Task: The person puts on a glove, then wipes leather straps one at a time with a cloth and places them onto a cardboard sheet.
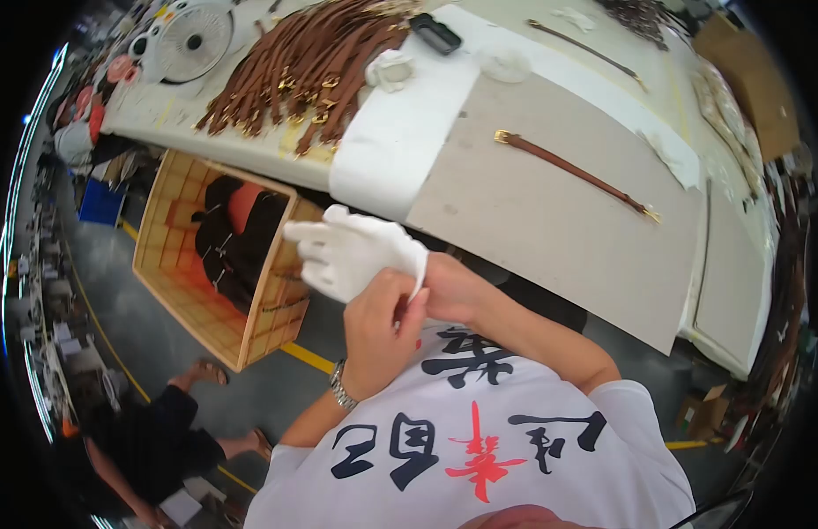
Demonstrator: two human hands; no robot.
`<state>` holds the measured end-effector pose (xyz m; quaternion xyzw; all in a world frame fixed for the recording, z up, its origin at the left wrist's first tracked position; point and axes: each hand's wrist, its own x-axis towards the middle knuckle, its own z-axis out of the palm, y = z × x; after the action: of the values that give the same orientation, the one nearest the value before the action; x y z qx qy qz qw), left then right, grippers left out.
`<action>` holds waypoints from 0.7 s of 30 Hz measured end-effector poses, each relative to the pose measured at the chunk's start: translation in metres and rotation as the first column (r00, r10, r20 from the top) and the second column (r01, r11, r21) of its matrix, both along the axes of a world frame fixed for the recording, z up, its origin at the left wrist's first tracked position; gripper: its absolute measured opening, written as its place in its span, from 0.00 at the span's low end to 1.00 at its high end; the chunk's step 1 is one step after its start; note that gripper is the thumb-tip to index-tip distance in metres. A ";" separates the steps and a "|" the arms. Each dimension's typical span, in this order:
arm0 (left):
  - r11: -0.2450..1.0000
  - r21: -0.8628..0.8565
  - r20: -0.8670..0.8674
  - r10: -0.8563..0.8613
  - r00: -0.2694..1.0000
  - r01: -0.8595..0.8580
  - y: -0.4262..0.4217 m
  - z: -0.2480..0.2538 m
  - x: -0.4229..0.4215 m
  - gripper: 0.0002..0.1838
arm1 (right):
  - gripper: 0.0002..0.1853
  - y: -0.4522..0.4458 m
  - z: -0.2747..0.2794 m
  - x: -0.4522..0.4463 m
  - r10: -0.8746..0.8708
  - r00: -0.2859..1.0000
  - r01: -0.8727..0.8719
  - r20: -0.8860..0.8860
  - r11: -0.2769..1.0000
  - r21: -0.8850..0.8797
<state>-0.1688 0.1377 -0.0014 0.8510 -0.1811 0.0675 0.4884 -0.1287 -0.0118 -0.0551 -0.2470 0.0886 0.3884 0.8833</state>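
Note:
My right hand (360,256) wears a white glove (338,269) and points left, its fingers stretched out and somewhat apart. The bare fingers of my left hand (378,326), a metal watch on its wrist, pinch the glove's cuff near the right wrist. Both hands are in front of my chest, just off the table's near edge. Beyond them a brown leather strap (572,169) with a gold buckle and a gold clasp lies on a grey board (532,229).
A heap of brown straps (312,62) lies at the back left, near a white fan (194,42). A black object (435,33) and crumpled white cloth (390,70) sit beside it. Left of my hands stands a basket (175,264) with dark items. Another person (153,441) is at lower left.

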 end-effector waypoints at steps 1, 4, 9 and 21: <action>0.999 0.029 -0.038 0.015 0.999 -0.014 0.003 0.001 -0.003 0.09 | 0.25 -0.002 0.016 0.000 0.099 0.994 -0.098 0.036 0.994 -0.041; 1.000 0.020 -0.077 0.018 0.997 -0.017 0.008 -0.006 -0.011 0.08 | 0.27 0.019 -0.015 0.006 0.167 0.919 -0.211 0.357 0.974 0.088; 0.975 0.061 -0.005 0.212 0.977 -0.212 0.014 -0.020 -0.005 0.08 | 0.17 0.036 -0.028 0.000 -0.072 0.988 0.085 0.140 0.992 -0.092; 0.894 -0.332 -0.578 0.060 0.814 -0.301 0.004 -0.015 -0.012 0.08 | 0.16 0.030 -0.068 -0.008 0.060 0.995 -0.054 0.075 0.996 -0.073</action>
<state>-0.1803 0.1413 -0.0163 0.7260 0.0695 -0.0981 0.6771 -0.1366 0.0183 -0.1227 -0.2954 0.0610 0.4002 0.8654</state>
